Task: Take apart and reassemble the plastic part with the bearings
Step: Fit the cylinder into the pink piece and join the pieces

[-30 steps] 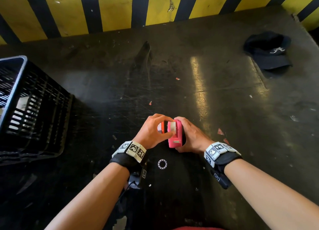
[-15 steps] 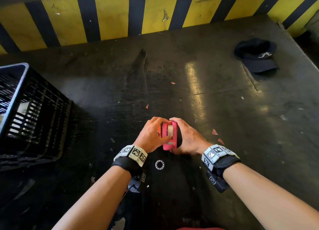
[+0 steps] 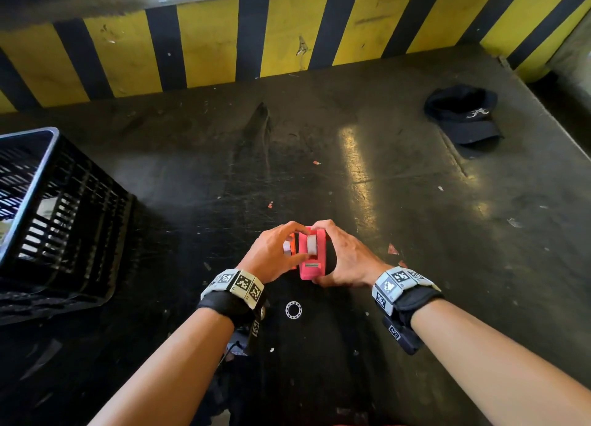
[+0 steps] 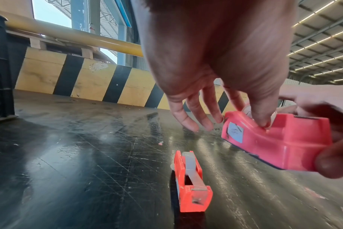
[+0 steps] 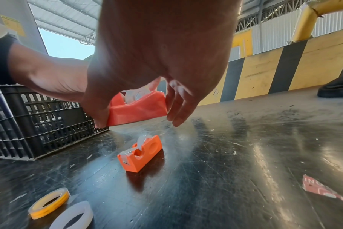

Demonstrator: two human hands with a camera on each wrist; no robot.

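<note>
A pink plastic part [image 3: 311,259], shaped like a tape dispenser, is held just above the black table between both hands. My right hand [image 3: 339,256] grips its body, thumb at one end and fingers along the far side [image 5: 138,117]. My left hand [image 3: 275,250] pinches the white roll seated in its top [image 4: 252,115], the other fingers spread downward. A smaller orange dispenser [image 4: 192,186] lies on the table beneath the hands [image 5: 141,153]. A small ring with balls [image 3: 293,310] lies between my wrists.
A black slatted crate [image 3: 57,214] stands at the left. A dark cap [image 3: 463,115] lies at the far right. A yellow-and-black striped wall [image 3: 208,42] closes the back. A yellow tape roll [image 5: 49,203] and a white ring [image 5: 72,216] lie near my wrists.
Both hands keep their hold on the pink part. My left fingers have shifted further over its top, and the view has tilted up a little.
</note>
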